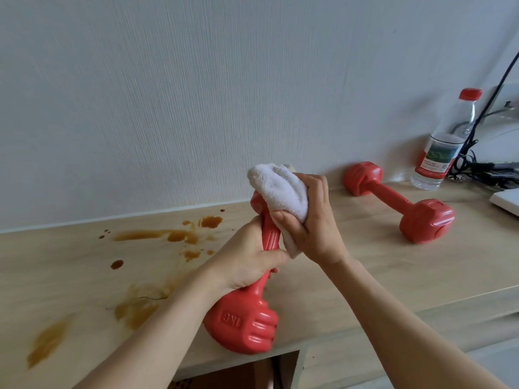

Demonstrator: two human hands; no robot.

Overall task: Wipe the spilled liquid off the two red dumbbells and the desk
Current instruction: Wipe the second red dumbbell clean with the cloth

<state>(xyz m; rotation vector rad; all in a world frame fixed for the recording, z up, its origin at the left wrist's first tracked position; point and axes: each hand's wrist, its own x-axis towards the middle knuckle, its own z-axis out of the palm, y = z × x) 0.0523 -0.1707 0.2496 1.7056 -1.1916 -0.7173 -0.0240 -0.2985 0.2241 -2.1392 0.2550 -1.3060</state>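
Note:
A red dumbbell (242,324) is held upright above the desk's front edge, its lower head near the desk. My left hand (247,262) grips its handle. My right hand (311,226) holds a white cloth (276,189) wrapped over the dumbbell's upper head, which is mostly hidden. A second red dumbbell (398,203) lies on the light wooden desk (379,262) at the right, near the wall. Brown spilled liquid (168,237) is spread in puddles and drops over the desk's left half, with smears (47,343) towards the front left.
A clear plastic bottle (443,144) with a red cap stands by the wall at the right. Black cables (483,164) trail beside it. A white flat object (505,203) lies at the right edge. The wall runs close behind the desk.

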